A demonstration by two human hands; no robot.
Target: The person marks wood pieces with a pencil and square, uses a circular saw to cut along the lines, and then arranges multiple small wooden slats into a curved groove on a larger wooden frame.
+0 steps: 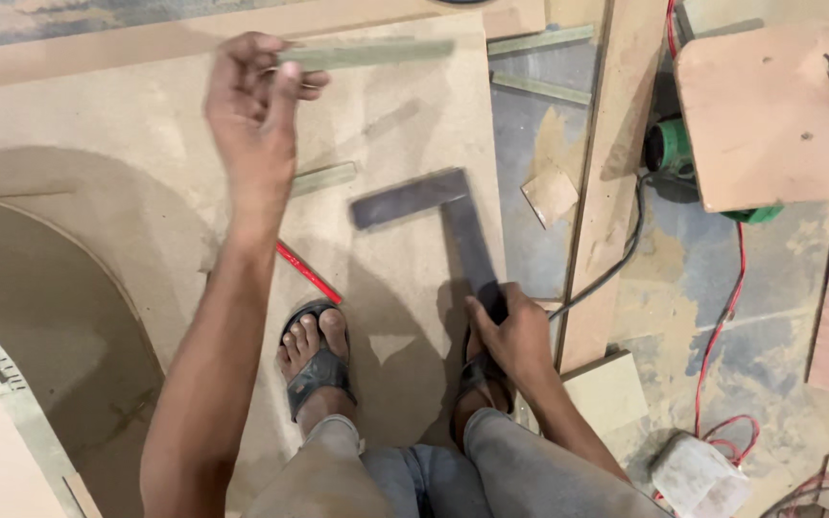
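Head view looks down at my left hand [256,96], raised over the fibreboard sheet [98,125], fingers pinched shut on one end of a thin greenish strip [367,53] that sticks out sideways. It looks light and stiff, probably a bit whippy held by its end (nearer the middle would steady it). My right hand [510,331] presses closed fingers on the lower arm of a dark metal square [443,216] lying flat on the sheet; it looks heavy and rigid. A red pencil [309,273] lies beside my sandalled foot [317,357].
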